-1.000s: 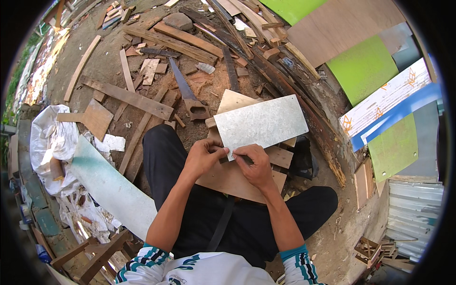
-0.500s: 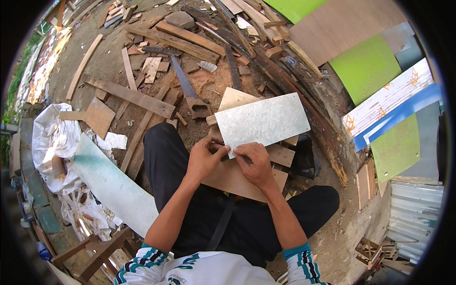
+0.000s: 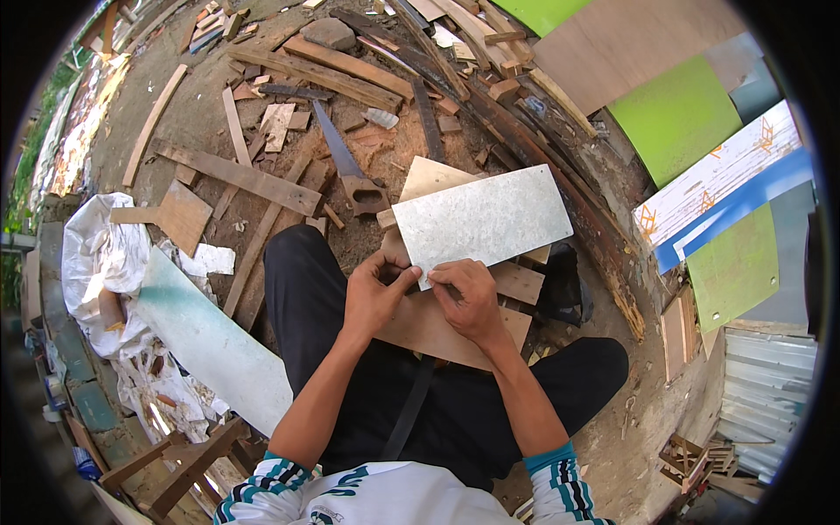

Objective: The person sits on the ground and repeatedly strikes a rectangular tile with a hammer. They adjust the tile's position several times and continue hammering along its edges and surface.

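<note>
A pale grey, speckled rectangular sheet lies tilted in front of me, over several pieces of wood. At its near left corner, my left hand is closed, thumb and forefinger pinched together by the edge. My right hand is closed beside it, fingertips pinched at the near edge of that corner. Whether something small sits between the fingers cannot be made out. Under my hands a brown plywood board rests across my lap, and another light wood piece shows behind the sheet.
A handsaw lies beyond my left knee among wood offcuts and sawdust. Long dark beams run along the right. Green panels and corrugated metal are at far right. A white sack and a long pale sheet lie left.
</note>
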Tool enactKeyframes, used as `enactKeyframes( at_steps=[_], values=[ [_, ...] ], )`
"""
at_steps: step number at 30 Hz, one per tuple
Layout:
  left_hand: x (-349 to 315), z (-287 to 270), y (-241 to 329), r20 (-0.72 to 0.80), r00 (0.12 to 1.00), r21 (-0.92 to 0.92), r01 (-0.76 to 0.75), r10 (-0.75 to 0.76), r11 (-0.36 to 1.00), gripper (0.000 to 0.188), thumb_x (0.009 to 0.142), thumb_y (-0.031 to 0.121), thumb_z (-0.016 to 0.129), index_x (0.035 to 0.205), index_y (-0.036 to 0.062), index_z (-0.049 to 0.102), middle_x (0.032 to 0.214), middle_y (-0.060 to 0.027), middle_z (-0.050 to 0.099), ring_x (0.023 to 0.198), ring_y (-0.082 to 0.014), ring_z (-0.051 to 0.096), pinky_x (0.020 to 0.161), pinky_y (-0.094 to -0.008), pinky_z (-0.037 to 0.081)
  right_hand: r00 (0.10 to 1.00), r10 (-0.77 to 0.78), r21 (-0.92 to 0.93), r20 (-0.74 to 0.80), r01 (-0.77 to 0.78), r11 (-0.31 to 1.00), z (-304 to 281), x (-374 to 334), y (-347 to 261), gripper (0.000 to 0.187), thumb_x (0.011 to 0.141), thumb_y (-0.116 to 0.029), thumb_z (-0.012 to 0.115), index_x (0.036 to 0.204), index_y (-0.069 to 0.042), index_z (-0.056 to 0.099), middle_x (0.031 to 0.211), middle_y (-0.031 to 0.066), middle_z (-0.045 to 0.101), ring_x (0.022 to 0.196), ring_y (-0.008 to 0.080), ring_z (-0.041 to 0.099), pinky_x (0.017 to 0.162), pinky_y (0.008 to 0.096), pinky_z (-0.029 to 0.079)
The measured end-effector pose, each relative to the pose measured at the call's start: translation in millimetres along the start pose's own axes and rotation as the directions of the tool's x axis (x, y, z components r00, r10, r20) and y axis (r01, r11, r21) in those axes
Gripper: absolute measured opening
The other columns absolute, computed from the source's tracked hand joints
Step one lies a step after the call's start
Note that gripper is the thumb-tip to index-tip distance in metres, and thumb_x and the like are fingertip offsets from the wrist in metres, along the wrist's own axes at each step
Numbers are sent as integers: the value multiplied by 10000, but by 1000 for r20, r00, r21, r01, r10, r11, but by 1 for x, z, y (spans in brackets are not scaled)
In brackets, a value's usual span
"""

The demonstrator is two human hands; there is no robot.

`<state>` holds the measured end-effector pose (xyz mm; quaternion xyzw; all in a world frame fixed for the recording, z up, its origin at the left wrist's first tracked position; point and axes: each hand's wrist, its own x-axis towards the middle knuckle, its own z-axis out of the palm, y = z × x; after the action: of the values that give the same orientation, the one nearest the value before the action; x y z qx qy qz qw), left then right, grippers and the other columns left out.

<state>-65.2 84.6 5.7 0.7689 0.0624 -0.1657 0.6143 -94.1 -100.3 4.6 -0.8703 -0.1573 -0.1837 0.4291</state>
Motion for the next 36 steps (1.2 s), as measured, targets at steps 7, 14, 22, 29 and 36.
enactKeyframes(
  at_steps=[7,14,22,29,36],
  values=[
    [3,-1,-7,11,999,-55,50,-50,997,280,850,218,853,981,4,728,829,-51,741,742,-91,670,689,-266,539,997,-70,-76,38,73,994,1,2,-2,184,802,5,746,938,-77,652,904,69,707,819,290,665,713,401,474],
    [1,1,-6,-5,997,-58,75,-75,996,267,846,207,853,973,3,735,827,-57,748,743,-92,685,687,-268,546,983,-178,-41,49,180,983,4,-1,7,259,783,62,734,984,-52,618,963,91,685,848,299,650,734,405,504],
    [-1,5,-5,-38,994,-98,98,-102,990,256,857,201,843,976,-1,740,832,-65,755,741,-103,693,688,-269,546,967,-229,-11,115,231,973,9,0,7,361,735,82,728,1066,-40,651,1031,90,695,893,285,669,777,388,546],
    [-2,5,-8,-37,998,-149,43,-49,988,214,860,143,836,966,-2,718,887,-70,739,789,-106,691,709,-279,551,979,-191,67,67,187,980,7,-5,15,377,751,131,728,1076,-49,662,1001,100,712,859,298,683,722,369,565],
    [-9,18,-27,-144,766,181,-602,626,778,264,818,-19,783,1060,33,690,1034,-92,719,919,-246,693,788,-348,561,990,-131,136,61,122,983,2,-4,13,376,738,133,692,1074,-35,710,1022,109,723,932,305,697,806,391,581]
  ],
)
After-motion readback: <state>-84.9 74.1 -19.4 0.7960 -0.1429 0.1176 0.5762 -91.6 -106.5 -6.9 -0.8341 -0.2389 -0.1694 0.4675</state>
